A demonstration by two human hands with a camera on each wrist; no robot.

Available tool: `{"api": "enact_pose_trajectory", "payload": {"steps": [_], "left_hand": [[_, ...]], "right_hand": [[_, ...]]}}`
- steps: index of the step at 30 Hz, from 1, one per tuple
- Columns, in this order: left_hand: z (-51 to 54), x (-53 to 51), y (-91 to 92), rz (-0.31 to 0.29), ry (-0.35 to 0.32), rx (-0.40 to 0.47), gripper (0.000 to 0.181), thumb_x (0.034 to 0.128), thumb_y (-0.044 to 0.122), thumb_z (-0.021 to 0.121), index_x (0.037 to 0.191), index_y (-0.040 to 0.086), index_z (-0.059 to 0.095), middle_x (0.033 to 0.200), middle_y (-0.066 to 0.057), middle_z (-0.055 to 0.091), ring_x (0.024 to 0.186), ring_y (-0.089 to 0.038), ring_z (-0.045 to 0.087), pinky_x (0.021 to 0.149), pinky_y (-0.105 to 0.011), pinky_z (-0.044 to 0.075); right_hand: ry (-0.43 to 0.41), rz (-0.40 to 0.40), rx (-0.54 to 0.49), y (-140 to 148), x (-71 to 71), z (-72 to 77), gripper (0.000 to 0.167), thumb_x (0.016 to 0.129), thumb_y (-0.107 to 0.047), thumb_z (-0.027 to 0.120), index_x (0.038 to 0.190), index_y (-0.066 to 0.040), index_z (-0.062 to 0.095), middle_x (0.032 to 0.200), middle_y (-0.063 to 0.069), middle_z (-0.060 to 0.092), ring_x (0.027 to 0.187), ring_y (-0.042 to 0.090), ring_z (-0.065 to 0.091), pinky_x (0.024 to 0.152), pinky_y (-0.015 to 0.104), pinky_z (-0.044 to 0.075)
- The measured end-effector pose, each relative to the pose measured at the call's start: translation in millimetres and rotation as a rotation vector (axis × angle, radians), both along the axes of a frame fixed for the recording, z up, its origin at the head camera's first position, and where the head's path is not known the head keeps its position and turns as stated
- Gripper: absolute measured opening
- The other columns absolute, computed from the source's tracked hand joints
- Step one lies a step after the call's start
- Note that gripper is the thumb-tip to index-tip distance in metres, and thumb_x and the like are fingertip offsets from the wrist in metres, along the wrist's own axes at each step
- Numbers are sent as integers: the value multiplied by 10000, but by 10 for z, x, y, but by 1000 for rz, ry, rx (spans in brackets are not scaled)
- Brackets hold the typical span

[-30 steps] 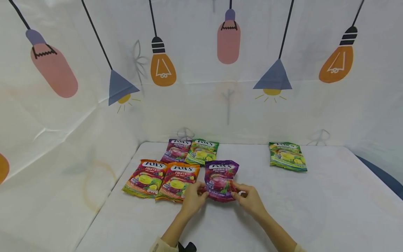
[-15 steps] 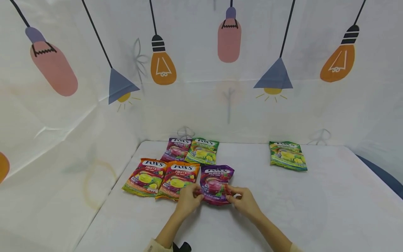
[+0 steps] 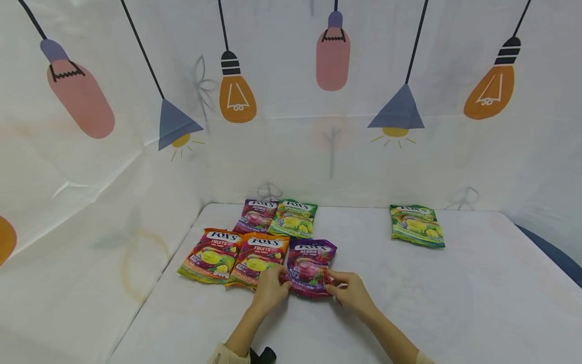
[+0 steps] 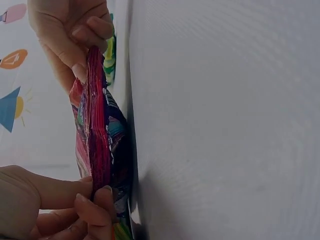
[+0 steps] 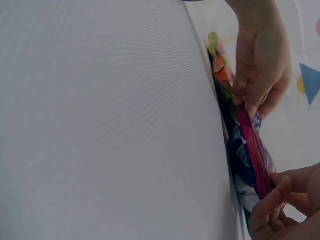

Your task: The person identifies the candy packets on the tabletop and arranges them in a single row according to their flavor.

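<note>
A purple FOX'S Berries candy bag (image 3: 310, 267) lies face up at the middle of the white table. My left hand (image 3: 271, 292) pinches its lower left corner between thumb and fingers. At the lower right corner, my right hand (image 3: 352, 293) pinches the bag the same way. Both wrist views show the crimped bottom edge (image 4: 100, 130) stretched between the two hands, raised a little off the table. Touching or nearly touching the purple bag on its left is an orange-topped FOX'S Fruits bag (image 3: 259, 255), its lower right part behind my left hand.
Another Fruits bag (image 3: 212, 255) lies at the far left of the row. Behind stand a second Berries bag (image 3: 256, 216) and a green bag (image 3: 293, 218), side by side. One more green bag (image 3: 417, 226) lies apart at the back right. A patterned sheet (image 3: 291, 162) hangs behind the table.
Both hands have slid the purple Berries bag left and slightly nearer to me, up beside the orange-topped Fruits bag. In the last half second it has barely moved.
</note>
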State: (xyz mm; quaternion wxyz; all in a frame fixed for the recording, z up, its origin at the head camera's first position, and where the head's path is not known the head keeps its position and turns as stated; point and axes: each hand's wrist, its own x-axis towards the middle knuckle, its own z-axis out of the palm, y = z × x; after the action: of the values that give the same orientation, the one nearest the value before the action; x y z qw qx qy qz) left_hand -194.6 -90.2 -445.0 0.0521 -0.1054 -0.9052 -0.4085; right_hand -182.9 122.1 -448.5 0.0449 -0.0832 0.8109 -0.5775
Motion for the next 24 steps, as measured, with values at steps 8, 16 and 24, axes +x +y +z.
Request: {"api": "enact_pose_trajectory", "payload": {"steps": [8,16,24], "left_hand": [[17,18,2,44,-28,-69,201,778,36,735,943,-46,655,778,-69,607,683,-141,502,603,-268,444],[10,29,26,54,-50,-75,201,788,-8,706,973,-63,651,743,-62,594,639,-131,497,551,-242,432],[16,40,16,81,-41,-91,173,760,43,752,842,-18,612,671,-40,544,576,-123,455,507,-232,388]], "right_hand": [[22,-6,182,56,2,-28,463,826,-107,693,1218,99,558,651,55,638,482,90,477,455,230,399],[-34,14,355,56,23,-16,322,854,-116,671,1095,93,623,582,9,591,479,101,504,464,245,407],[-68,-22,401,38,34,-1,175,849,-121,679,925,24,618,580,6,585,481,116,530,483,253,417]]}}
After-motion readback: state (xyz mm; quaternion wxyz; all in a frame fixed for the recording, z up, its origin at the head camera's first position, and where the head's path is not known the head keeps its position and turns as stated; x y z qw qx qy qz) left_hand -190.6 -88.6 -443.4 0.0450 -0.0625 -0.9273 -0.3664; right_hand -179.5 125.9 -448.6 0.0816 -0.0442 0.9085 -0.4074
